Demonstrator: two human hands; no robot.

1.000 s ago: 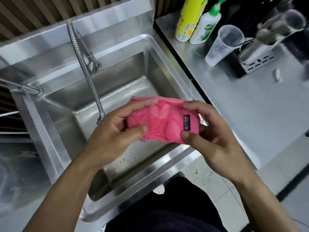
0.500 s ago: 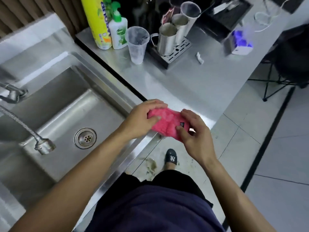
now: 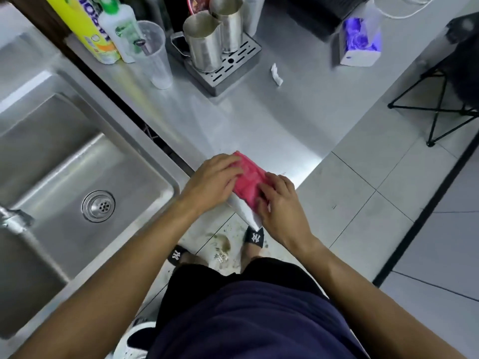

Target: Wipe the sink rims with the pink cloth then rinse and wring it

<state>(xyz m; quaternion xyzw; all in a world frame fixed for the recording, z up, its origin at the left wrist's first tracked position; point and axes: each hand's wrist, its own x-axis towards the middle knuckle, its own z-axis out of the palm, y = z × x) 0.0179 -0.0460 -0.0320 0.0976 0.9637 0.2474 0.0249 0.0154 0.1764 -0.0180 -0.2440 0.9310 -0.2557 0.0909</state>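
Note:
The folded pink cloth (image 3: 249,181) lies on the near corner of the steel counter (image 3: 259,125), right of the sink. My left hand (image 3: 211,181) rests on its left end, fingers laid over the top. My right hand (image 3: 278,200) presses on its near right end, fingertips down on the fabric. The steel sink (image 3: 124,130) sits at the left, its drain (image 3: 98,206) showing in the basin floor. Part of the faucet head (image 3: 15,221) shows at the left edge.
At the back of the counter stand a yellow bottle (image 3: 83,29), a white soap bottle (image 3: 119,24), a clear plastic cup (image 3: 153,55), steel pitchers (image 3: 204,45) on a drip tray and a tissue box (image 3: 360,42). A black stool frame (image 3: 440,110) stands on the tiled floor at right.
The cloth has moved from above the sink basin to the right, down onto the counter corner. Both hands went with it and now press on it instead of holding it up.

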